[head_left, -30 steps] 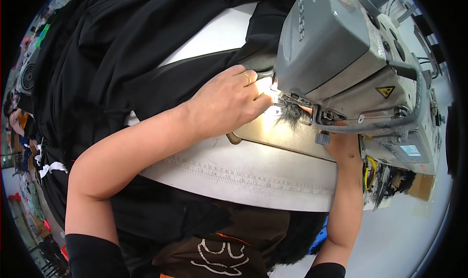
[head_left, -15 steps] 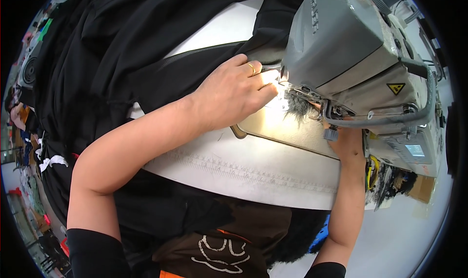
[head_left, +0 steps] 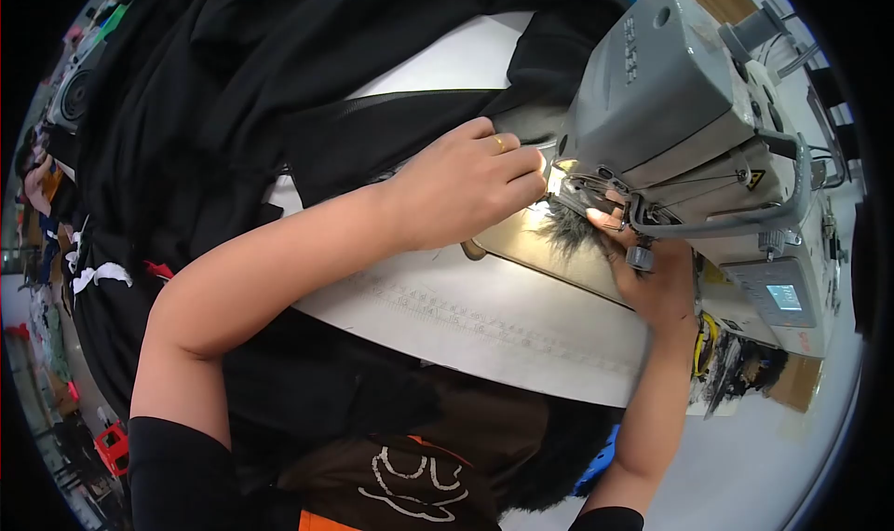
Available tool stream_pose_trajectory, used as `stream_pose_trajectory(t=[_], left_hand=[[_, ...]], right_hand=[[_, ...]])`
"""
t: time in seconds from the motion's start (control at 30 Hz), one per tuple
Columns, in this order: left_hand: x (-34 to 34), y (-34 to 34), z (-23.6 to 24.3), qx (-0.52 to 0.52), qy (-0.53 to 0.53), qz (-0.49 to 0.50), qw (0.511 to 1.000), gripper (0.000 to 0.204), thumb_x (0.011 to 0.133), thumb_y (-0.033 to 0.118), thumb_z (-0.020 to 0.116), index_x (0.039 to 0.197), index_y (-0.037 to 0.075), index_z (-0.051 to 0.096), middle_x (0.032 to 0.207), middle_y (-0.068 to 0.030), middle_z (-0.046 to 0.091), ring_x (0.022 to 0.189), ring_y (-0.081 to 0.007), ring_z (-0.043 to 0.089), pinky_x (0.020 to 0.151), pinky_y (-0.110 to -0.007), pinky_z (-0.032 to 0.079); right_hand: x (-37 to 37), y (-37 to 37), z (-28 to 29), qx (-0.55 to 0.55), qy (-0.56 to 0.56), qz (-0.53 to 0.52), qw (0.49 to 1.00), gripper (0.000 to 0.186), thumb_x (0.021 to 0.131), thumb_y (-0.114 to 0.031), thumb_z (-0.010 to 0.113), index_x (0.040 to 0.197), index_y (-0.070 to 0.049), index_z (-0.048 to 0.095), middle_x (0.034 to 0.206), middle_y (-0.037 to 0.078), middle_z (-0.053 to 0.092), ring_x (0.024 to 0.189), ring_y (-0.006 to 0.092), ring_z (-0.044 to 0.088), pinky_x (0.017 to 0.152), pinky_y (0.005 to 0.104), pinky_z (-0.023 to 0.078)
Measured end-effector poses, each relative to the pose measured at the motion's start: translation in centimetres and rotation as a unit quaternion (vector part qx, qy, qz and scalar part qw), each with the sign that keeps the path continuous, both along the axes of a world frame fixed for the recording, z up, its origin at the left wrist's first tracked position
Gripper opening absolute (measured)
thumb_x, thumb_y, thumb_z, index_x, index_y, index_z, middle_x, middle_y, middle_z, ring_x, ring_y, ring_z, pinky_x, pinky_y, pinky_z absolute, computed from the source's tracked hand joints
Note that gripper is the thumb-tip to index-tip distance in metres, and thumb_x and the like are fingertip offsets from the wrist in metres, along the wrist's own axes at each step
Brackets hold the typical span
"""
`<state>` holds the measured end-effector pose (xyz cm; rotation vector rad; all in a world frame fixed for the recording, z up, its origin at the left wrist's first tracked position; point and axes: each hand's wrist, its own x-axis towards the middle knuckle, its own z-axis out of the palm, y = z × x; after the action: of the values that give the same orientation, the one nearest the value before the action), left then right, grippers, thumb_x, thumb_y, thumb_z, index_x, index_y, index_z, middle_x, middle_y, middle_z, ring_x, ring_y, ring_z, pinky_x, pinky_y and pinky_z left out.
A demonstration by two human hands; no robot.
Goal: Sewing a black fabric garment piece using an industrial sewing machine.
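My left hand (head_left: 470,188) is left of the needle of a grey industrial sewing machine (head_left: 652,93), fingers curled closed over dark material whose held edge is hidden. A gold ring sits on one finger. Black fabric (head_left: 205,102) spreads behind it. A tuft of dark grey fur (head_left: 568,233) lies under the presser foot, on the lit metal plate (head_left: 526,256). From the right, my right hand (head_left: 656,279) reaches beneath the machine head, fingertips bent in against the fur and partly hidden by machine parts.
A white tabletop (head_left: 466,335) with a printed ruler runs along the front. A small control screen (head_left: 782,296), yellow loop (head_left: 708,340) and brown card (head_left: 796,382) are at right. Assorted cloth pieces and a red plastic item (head_left: 112,449) appear at far left.
The view has shifted, putting the machine a little farther right. More of my right fingertips shows beside the fur. My left hand stays next to the needle.
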<state>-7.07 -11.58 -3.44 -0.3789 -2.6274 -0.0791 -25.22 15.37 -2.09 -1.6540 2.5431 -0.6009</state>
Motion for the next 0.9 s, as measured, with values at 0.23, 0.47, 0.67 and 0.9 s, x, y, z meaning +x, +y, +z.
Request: stream_pose_trajectory(t=[0.23, 0.47, 0.67, 0.9], left_hand=[[-0.5, 0.7, -0.5, 0.101, 0.043, -0.030, 0.993, 0.018, 0.094, 0.026, 0.074, 0.096, 0.010, 0.066, 0.097, -0.0014, 0.062, 0.091, -0.0183, 0.065, 0.085, -0.036, 0.046], [-1.3, 1.4, -0.6, 0.058, 0.047, -0.022, 0.997, 0.019, 0.096, 0.024, 0.074, 0.092, 0.007, 0.064, 0.090, -0.0040, 0.060, 0.083, -0.0195, 0.064, 0.084, -0.036, 0.046], [-1.1, 0.9, -0.9, 0.119, 0.027, -0.056, 0.991, 0.015, 0.093, 0.018, 0.071, 0.098, 0.007, 0.064, 0.092, -0.0065, 0.061, 0.088, -0.0215, 0.064, 0.089, -0.038, 0.047], [-0.4, 1.1, 0.2, 0.035, 0.024, -0.011, 0.999, 0.016, 0.086, 0.014, 0.071, 0.099, 0.006, 0.064, 0.097, -0.0061, 0.062, 0.093, -0.0218, 0.065, 0.093, -0.038, 0.047]], right_hand=[[3.1, -2.2, -0.3, -0.051, 0.123, 0.043, 0.990, 0.026, 0.094, -0.026, 0.083, 0.118, -0.018, 0.081, 0.116, 0.004, 0.078, 0.108, 0.0264, 0.073, 0.097, 0.0397, 0.055], [3.6, -3.8, -1.0, -0.074, 0.057, 0.047, 0.994, 0.023, 0.096, -0.031, 0.080, 0.117, -0.021, 0.078, 0.109, 0.002, 0.078, 0.102, 0.0222, 0.074, 0.094, 0.0392, 0.054], [3.5, -3.9, -1.2, -0.100, 0.070, 0.058, 0.991, 0.020, 0.096, -0.025, 0.080, 0.116, -0.023, 0.077, 0.104, -0.001, 0.077, 0.094, 0.0196, 0.074, 0.089, 0.0362, 0.054], [3.7, -4.1, -1.3, -0.083, 0.229, 0.071, 0.967, 0.029, 0.095, -0.019, 0.079, 0.123, -0.026, 0.075, 0.100, -0.005, 0.075, 0.087, 0.0143, 0.072, 0.079, 0.0320, 0.054]])
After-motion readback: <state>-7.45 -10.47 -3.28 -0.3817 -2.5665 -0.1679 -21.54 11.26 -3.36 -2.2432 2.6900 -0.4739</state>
